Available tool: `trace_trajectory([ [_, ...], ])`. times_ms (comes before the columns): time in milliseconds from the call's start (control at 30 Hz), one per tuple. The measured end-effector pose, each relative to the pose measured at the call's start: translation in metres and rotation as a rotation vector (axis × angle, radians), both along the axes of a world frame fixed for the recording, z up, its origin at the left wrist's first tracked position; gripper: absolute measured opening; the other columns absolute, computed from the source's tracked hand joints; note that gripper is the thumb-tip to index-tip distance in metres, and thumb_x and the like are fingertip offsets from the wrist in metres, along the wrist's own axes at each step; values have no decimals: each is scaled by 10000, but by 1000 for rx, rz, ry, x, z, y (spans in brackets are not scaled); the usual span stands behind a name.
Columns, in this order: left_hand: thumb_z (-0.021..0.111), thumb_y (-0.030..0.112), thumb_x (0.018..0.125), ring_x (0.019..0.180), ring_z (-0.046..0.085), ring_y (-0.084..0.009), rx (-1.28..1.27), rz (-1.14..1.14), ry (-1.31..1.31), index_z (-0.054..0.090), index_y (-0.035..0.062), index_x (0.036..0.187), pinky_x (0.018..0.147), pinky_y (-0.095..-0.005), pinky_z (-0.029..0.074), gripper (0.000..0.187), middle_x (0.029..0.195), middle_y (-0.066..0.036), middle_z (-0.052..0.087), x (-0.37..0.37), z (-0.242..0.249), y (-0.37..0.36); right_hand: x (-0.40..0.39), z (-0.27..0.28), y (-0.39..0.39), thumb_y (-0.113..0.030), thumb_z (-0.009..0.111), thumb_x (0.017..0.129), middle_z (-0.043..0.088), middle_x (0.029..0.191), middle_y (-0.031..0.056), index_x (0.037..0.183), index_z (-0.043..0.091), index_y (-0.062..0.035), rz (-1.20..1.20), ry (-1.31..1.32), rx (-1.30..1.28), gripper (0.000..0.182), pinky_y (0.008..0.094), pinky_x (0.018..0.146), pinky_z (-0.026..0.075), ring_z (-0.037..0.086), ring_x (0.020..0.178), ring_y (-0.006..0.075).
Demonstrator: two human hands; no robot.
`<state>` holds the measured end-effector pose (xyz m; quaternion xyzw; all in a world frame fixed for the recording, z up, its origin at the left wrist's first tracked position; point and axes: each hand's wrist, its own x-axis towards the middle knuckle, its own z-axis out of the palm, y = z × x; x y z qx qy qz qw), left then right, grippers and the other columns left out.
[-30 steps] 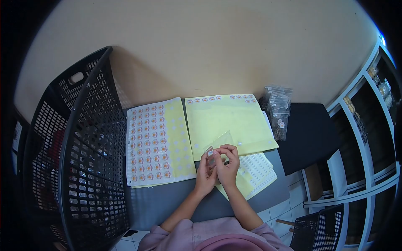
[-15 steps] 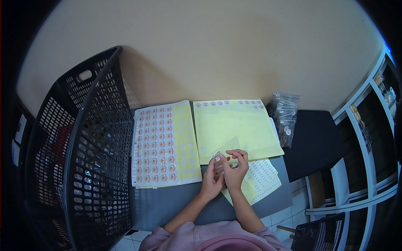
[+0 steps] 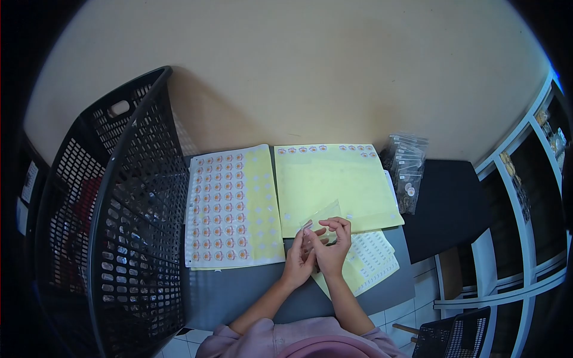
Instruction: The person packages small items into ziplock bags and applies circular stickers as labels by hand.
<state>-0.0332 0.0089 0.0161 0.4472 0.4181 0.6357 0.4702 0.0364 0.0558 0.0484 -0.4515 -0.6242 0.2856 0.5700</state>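
A small clear plastic bag [image 3: 325, 213] is held between both hands above the front edge of a mostly bare yellow sheet [image 3: 334, 185]. My left hand [image 3: 297, 262] is closed on the bag's near left part. Beside it, my right hand [image 3: 334, 244] pinches the bag, with its fingers curled. Its contents are mostly hidden by the fingers. Under the hands and to the right lie smaller label sheets [image 3: 371, 256]. At the left is a sheet with rows of round stickers [image 3: 218, 209].
A tall black basket [image 3: 134, 197] with filled bags inside stands at the left. Filled clear bags [image 3: 409, 173] are stacked at the back right, beside a black surface [image 3: 447, 209]. White shelving [image 3: 489, 262] stands further right, and a beige wall [image 3: 286, 71] rises behind.
Both hands and the bag have shifted very slightly down and left in the view. They keep nearly the same hold, and the whole view has moved a little.
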Motion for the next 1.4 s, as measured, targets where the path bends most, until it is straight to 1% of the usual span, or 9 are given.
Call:
trace_trajectory([
  [333,370,-98,813,1033,517,-240,-14,-42,-11,88,70,1329,865,-305,407,611,1213,-187,417,0,4,0,21,7,14,-63,691,649,488,842,22,780,574,-71,-157,70,-37,175,246,619,338,421,708,123],
  [533,363,-57,831,930,557,-196,-2,107,-30,99,55,1322,745,-250,437,568,1178,-200,445,-11,6,2,78,5,65,-73,654,694,505,819,21,814,580,-74,-360,-20,-38,141,252,583,332,450,694,130],
  [700,383,-52,830,924,554,-188,-69,119,-63,128,49,1314,757,-252,438,555,1177,-189,446,-16,-3,7,97,12,124,-72,655,669,520,866,53,862,577,-50,-181,-298,-51,208,281,651,397,502,768,166],
  [867,417,-67,816,941,547,-191,-80,69,47,157,35,1293,804,-275,425,553,1168,-186,447,-15,-5,8,98,-18,195,-100,664,656,506,975,136,967,524,-17,-20,-550,41,350,362,823,398,490,946,309],
  [1033,421,-67,811,955,543,-197,-74,63,78,145,35,1292,801,-286,423,564,1165,-187,445,-16,-9,9,93,-38,251,-122,680,655,445,1120,180,1095,439,5,-91,-647,36,518,372,903,351,436,1056,317],
  [1100,419,-75,806,938,551,-195,-95,90,91,132,33,1294,793,-287,425,576,1154,-184,450,-16,-7,8,89,-44,264,-142,694,639,465,1116,173,1157,404,9,-286,-739,-123,612,366,903,356,450,1046,311],
  [1300,482,-61,739,1081,392,-251,73,320,163,91,31,1308,833,-336,403,697,1251,-186,286,-8,-4,8,86,-37,268,-119,721,591,462,1128,178,1182,388,-3,-205,-471,-201,687,387,904,356,444,1067,306],
  [1367,531,-47,695,1136,318,-294,164,564,592,77,14,1302,904,-394,340,761,1272,-198,225,-7,11,10,86,-36,269,-90,720,589,503,1060,154,1168,403,10,-201,-404,-149,667,349,862,386,492,991,268],
  [1400,568,-19,663,1151,281,-322,199,591,581,116,5,1275,949,-421,276,760,1288,-209,175,-5,14,14,87,-36,270,-61,718,587,544,993,129,1153,417,23,-205,-347,-101,647,311,820,416,541,915,231],
])
